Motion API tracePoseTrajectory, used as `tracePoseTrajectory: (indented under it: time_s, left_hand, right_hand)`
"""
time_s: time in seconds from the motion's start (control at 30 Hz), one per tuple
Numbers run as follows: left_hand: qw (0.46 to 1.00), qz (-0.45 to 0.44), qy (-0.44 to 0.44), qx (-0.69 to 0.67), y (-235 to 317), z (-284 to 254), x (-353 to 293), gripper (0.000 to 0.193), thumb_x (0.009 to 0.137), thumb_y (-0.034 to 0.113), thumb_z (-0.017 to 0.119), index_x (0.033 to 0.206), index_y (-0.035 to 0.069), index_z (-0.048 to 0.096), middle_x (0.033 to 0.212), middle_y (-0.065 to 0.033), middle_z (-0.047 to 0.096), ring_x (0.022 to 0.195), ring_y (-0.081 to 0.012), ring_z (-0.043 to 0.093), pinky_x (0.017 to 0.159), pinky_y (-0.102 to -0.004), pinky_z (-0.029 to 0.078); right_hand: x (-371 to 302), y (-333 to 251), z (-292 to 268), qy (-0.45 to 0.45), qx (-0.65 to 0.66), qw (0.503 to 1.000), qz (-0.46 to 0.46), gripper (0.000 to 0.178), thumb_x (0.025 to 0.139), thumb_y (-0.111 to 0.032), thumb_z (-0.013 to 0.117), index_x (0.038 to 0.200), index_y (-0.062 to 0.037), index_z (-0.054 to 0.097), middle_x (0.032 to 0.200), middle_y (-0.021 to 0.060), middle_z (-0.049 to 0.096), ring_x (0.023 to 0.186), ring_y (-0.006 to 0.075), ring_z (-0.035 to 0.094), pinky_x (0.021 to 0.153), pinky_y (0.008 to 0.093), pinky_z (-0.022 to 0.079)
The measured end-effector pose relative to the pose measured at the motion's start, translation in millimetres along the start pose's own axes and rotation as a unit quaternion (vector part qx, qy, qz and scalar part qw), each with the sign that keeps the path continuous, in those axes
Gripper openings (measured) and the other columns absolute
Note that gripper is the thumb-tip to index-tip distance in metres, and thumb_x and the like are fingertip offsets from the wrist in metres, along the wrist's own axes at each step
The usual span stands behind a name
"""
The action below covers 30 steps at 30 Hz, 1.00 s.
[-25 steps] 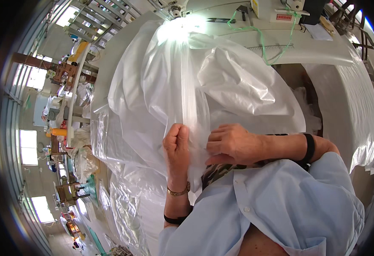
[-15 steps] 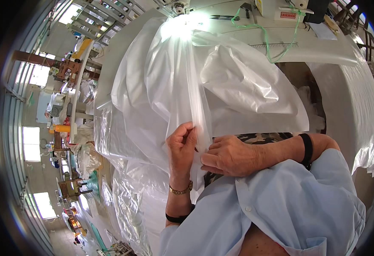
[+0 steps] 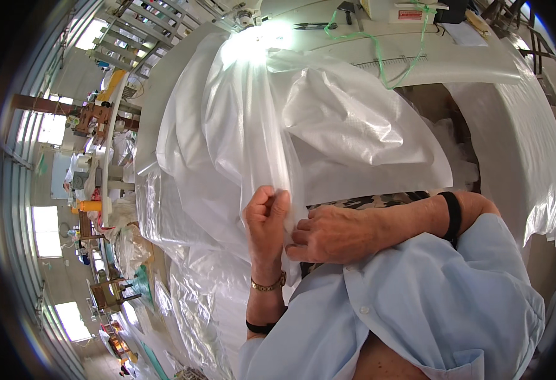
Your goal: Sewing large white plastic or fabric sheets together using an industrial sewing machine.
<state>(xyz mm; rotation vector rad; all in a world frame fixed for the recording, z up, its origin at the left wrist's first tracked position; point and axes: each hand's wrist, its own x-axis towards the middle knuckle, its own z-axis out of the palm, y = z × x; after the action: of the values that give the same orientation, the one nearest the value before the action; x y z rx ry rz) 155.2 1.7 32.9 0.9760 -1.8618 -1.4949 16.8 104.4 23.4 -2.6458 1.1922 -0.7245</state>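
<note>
A large sheet of translucent white plastic [image 3: 347, 120] spreads over the sewing table and hangs down on my left in shiny folds. Its gathered strip runs from the bright lamp at the sewing machine head [image 3: 246, 28] down toward my body. My left hand [image 3: 266, 218] pinches the strip's left edge, thumb on top. Just to its right, my right hand [image 3: 338, 234] has its fingers curled at the same strip, lower down and nearer my body. The fingertips of the right hand are partly hidden by the hand itself.
Green string [image 3: 379, 57] lies loosely on the tabletop at the far right, beside a dark tool [image 3: 314, 26] and a ruler scale [image 3: 392, 61]. More plastic sheeting [image 3: 518, 158] drapes over the right side. A workbench with clutter [image 3: 103, 171] stands to the left.
The whole view has shifted slightly, with the table moving left and up. Both hands stay on the strip; the right hand sits a little closer to the left wrist.
</note>
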Motion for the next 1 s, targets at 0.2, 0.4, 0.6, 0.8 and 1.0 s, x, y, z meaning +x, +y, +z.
tracePoseTrajectory:
  time_s: [0.2,0.4,0.6,0.8,1.0]
  left_hand:
    - [0.977,-0.024,0.016,-0.211,16.0,-6.3,3.9,0.010,0.091,0.009,0.064,0.085,0.003,0.061,0.074,0.0029,0.061,0.064,-0.0014,0.051,0.060,-0.0168,0.042]
    - [0.959,-0.027,0.007,-0.281,21.3,-13.8,7.8,0.008,0.091,0.008,0.064,0.085,0.003,0.061,0.076,0.0002,0.064,0.065,-0.0038,0.055,0.062,-0.0178,0.045]
    - [0.960,-0.013,-0.024,-0.280,35.5,-12.2,13.9,0.010,0.091,0.007,0.064,0.082,0.004,0.059,0.074,0.0017,0.061,0.063,-0.0030,0.053,0.059,-0.0178,0.042]
    - [0.979,0.040,-0.021,-0.196,40.1,-23.5,19.8,0.014,0.090,0.006,0.064,0.078,0.006,0.057,0.066,0.0059,0.054,0.057,0.0002,0.045,0.052,-0.0175,0.035]
    - [0.990,0.132,-0.031,0.027,65.1,-0.1,26.1,0.017,0.086,0.000,0.067,0.076,0.002,0.054,0.060,0.0100,0.040,0.055,0.0009,0.032,0.048,-0.0188,0.025]
  right_hand:
    - [-47.6,59.2,-7.8,0.357,-0.039,0.920,0.161,0.030,0.080,-0.017,0.068,0.107,-0.0077,0.060,0.103,0.0082,0.063,0.091,0.0290,0.060,0.078,0.0410,0.048]
    - [-120.0,92.1,-15.9,0.387,-0.286,0.755,0.446,0.029,0.082,-0.019,0.068,0.108,-0.0073,0.059,0.106,0.0092,0.062,0.096,0.0316,0.058,0.087,0.0427,0.041]
    - [-162.1,108.3,-15.1,0.337,-0.034,0.761,0.554,0.030,0.086,-0.020,0.067,0.081,0.0034,0.050,0.062,0.0197,0.047,0.056,0.0355,0.043,0.055,0.0369,0.039]
    - [-107.8,34.9,-76.5,0.248,0.057,0.891,0.376,0.024,0.087,-0.012,0.064,0.076,0.0017,0.048,0.065,0.0184,0.046,0.059,0.0379,0.042,0.055,0.0395,0.039]
    - [-61.2,24.8,-91.8,0.126,0.127,0.948,0.263,0.023,0.089,-0.013,0.064,0.076,-0.0007,0.050,0.063,0.0165,0.048,0.059,0.0371,0.048,0.055,0.0416,0.039]
